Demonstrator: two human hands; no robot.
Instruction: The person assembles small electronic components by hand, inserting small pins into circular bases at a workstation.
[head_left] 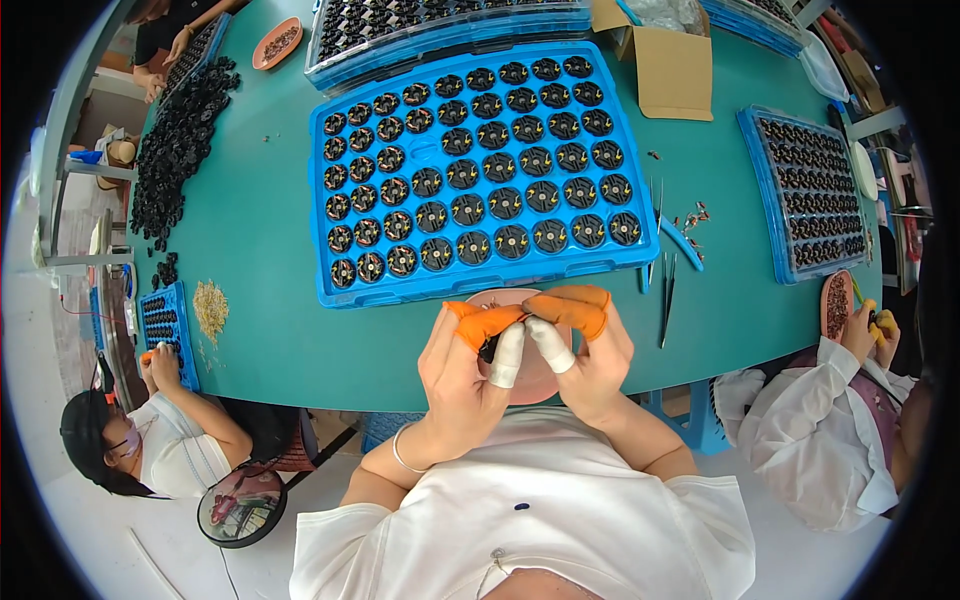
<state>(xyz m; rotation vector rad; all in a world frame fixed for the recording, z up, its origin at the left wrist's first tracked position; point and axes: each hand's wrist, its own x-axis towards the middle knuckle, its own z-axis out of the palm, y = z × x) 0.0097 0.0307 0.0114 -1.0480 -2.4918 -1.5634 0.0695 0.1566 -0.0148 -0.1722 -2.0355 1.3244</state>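
My left hand (464,362) and my right hand (592,352) meet just past the table's near edge, with orange cots on the fingers and white ones on the thumbs. Between my left thumb and fingers shows a bit of a small black part (488,349), mostly covered. My right fingers and thumb pinch together against the left; what lies in them is hidden. Beneath both hands sits a pink bowl (530,390) with small pieces in it. Just beyond, a blue tray (470,290) carries rows of round black parts (468,209); one pocket (425,152) shows bare blue plastic.
Tweezers (668,305) and a blue curved strip (684,245) lie right of the tray, near loose small pieces (697,215). Stacked trays (450,70) and a cardboard box (675,80) stand behind. Black parts (185,140) are heaped left. Co-workers sit at both sides.
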